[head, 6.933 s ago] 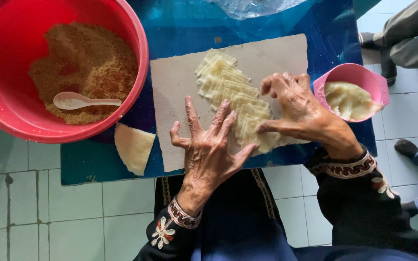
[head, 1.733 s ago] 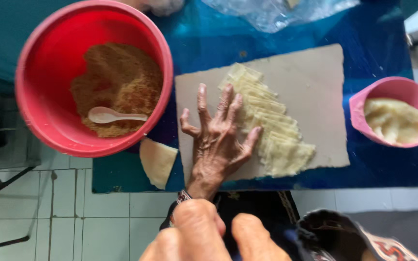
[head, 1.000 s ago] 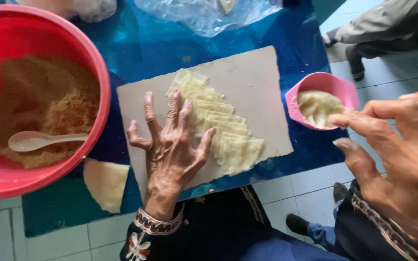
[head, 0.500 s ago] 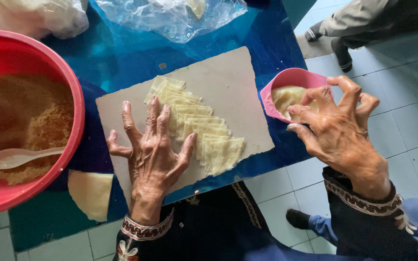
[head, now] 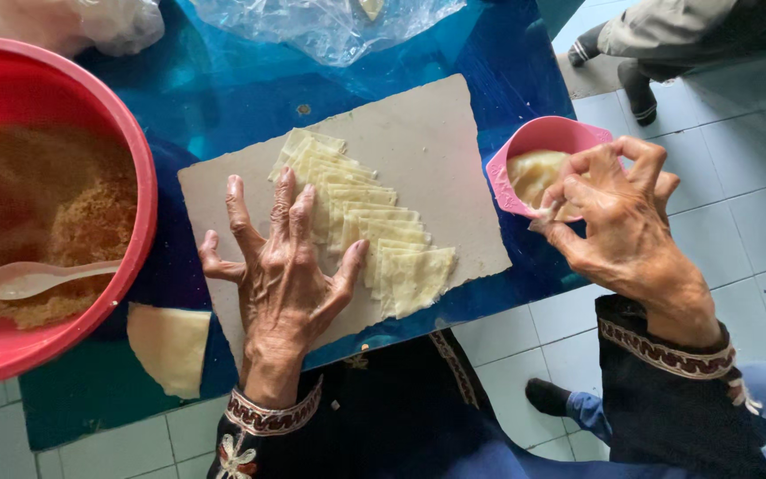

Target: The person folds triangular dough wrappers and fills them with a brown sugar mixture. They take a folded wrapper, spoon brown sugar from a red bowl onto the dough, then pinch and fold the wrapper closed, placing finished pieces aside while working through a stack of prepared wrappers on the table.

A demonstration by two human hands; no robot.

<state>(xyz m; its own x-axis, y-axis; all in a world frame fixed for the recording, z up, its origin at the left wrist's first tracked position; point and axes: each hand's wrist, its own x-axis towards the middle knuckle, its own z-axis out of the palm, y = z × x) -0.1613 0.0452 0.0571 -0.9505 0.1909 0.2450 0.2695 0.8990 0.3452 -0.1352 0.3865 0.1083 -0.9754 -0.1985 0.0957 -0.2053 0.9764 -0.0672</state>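
My left hand (head: 281,279) lies spread flat on the fanned pastry squares (head: 365,239); my right hand (head: 618,222) dips pinched fingertips into the pink bowl (head: 525,146) of pale paste. On the surface, the board (head: 454,160) carries the squares; paste could drip, I judge, crossing over.

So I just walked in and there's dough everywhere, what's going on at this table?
A person has the left hand spread flat on a fanned row of thin square dough wrappers on a grey board. The right hand has fingertips at the rim of a small pink bowl of pale paste. A big red basin holds brown crumbly filling and a white spoon.
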